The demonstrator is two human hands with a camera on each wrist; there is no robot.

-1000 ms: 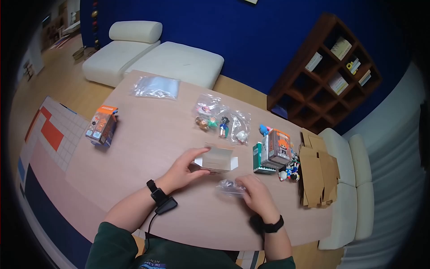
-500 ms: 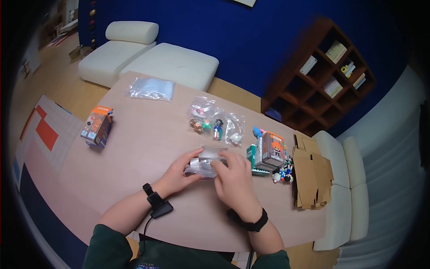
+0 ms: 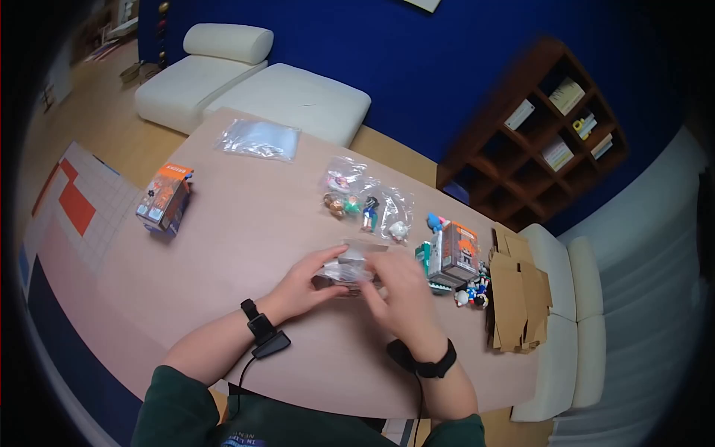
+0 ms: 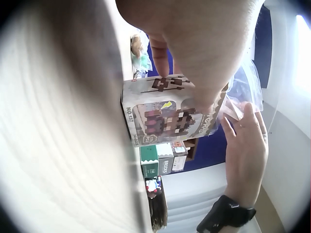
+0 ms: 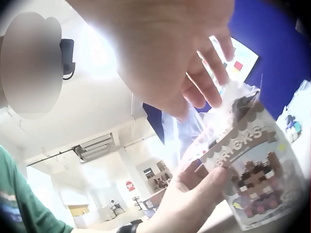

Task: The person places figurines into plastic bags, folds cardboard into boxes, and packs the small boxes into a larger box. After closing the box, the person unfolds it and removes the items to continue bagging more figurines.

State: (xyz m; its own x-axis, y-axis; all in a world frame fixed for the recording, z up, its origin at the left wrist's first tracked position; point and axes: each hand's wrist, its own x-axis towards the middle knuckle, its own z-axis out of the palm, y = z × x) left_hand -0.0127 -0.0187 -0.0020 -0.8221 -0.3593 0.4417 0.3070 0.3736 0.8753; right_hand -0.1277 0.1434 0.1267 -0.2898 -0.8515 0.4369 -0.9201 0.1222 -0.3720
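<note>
My left hand [image 3: 307,279] grips a small printed toy-brick box [image 4: 165,116] from the side, low over the table, with thumb and fingers on opposite faces. The box's top flaps stand open, and "BRICKS" is printed across its front. A clear plastic bag [image 3: 344,271] bulges from the opening, its loose end crumpled above the rim; its contents are mostly hidden. My right hand [image 3: 406,294] is over the opening, fingers spread and touching the bag. In the right wrist view, the left thumb lies on the box's upper front edge.
Bagged figures [image 3: 365,208] lie beyond the hands, and a flat stack of clear bags [image 3: 261,140] at the far edge. An orange-topped box [image 3: 165,200] stands left. To the right are more boxes [image 3: 454,253], loose figures [image 3: 473,294] and flattened cardboard [image 3: 519,298].
My right hand has carried the plastic bag from the table beside the box to its open top, and the bag is now partly inside. The left hand keeps its grip.
</note>
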